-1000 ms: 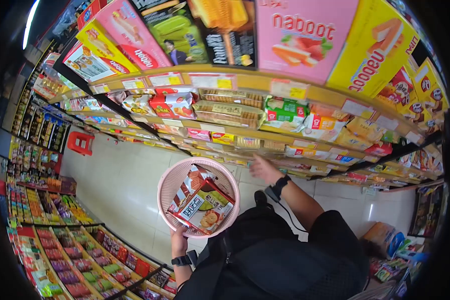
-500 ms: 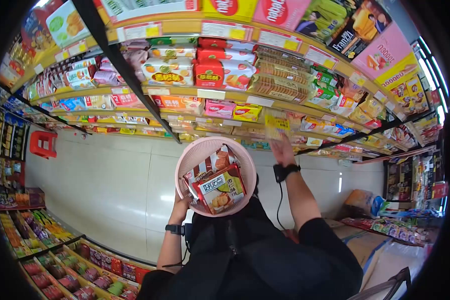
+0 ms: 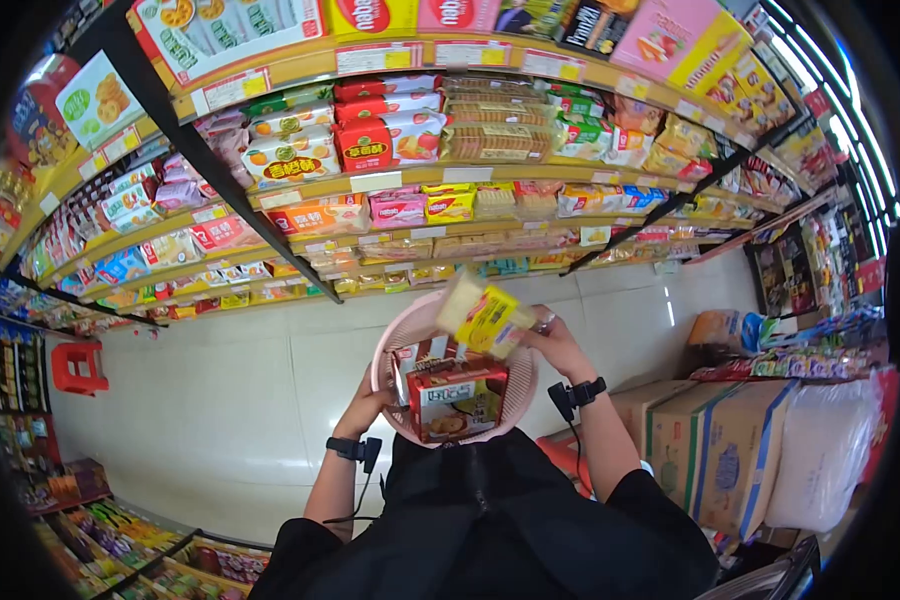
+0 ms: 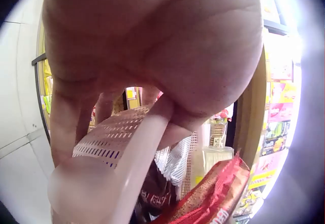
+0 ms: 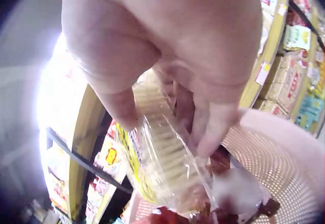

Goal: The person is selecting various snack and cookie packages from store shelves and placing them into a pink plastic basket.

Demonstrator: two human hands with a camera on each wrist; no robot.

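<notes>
In the head view a round pink perforated basket (image 3: 386, 345) is held in front of the person's body. My left hand (image 3: 368, 405) grips its rim from the left; the left wrist view shows the fingers curled round the pink rim (image 4: 127, 168). Inside lie red biscuit boxes (image 3: 457, 397), and a red packet (image 4: 213, 198) shows close up. My right hand (image 3: 552, 340) holds a clear, yellow-labelled pack of biscuits (image 3: 485, 315), tilted just over the basket's far rim. The right wrist view shows the fingers pinching that pack (image 5: 162, 158) above the basket (image 5: 274, 153).
Shelves full of snack packs (image 3: 390, 140) run across the far side of a white tiled aisle (image 3: 220, 390). Cardboard boxes (image 3: 715, 450) and a white sack (image 3: 825, 455) stand at the right. A red stool (image 3: 75, 365) sits at the far left. Lower racks (image 3: 130, 545) are at the bottom left.
My right hand has come back from the shelf with the yellow-labelled pack and brought it down over the basket. The view has swung, and the basket now sits lower and nearer the body.
</notes>
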